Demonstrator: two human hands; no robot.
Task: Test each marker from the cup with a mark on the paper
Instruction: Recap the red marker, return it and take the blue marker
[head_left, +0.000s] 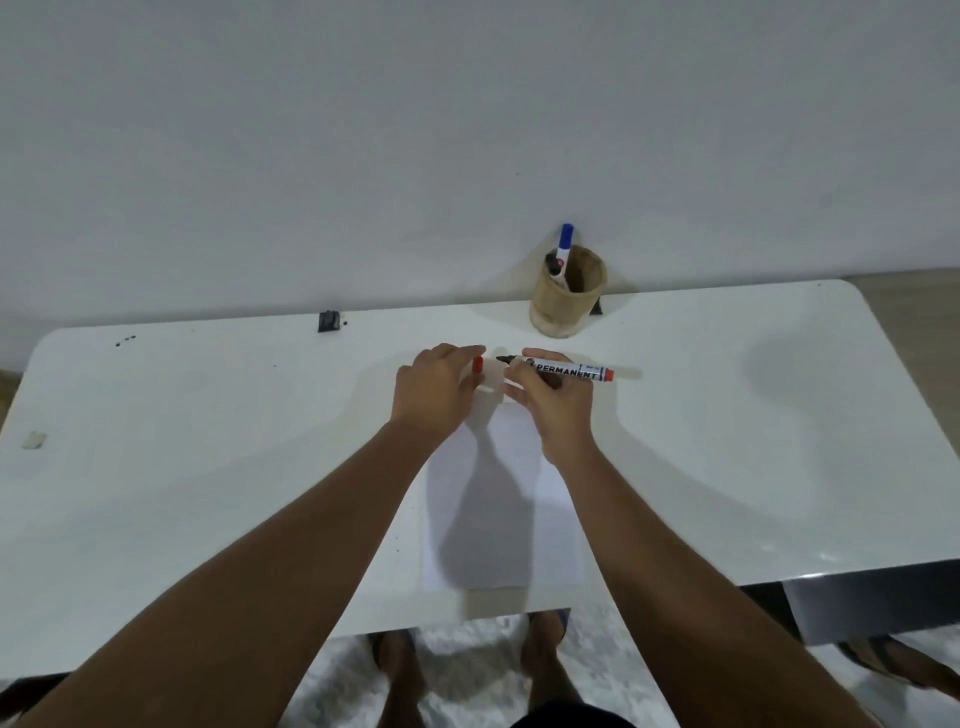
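Note:
My right hand (556, 402) grips a white permanent marker (569, 370) with a red end, held level with its bare dark tip pointing left. My left hand (439, 392) pinches the marker's red cap (477, 365), a short gap away from the tip. Both hands hover over the far end of a white sheet of paper (511, 499) lying on the white table (208, 441). Behind them a tan woven cup (567, 296) stands at the table's far edge, holding a blue-capped marker (564, 244) and a second, darker one (555, 267).
A small black object (328, 320) sits at the table's back edge to the left, with dark specks (124, 340) further left. A pale small piece (34, 440) lies near the left edge. The wall rises right behind the table. My feet show below the front edge.

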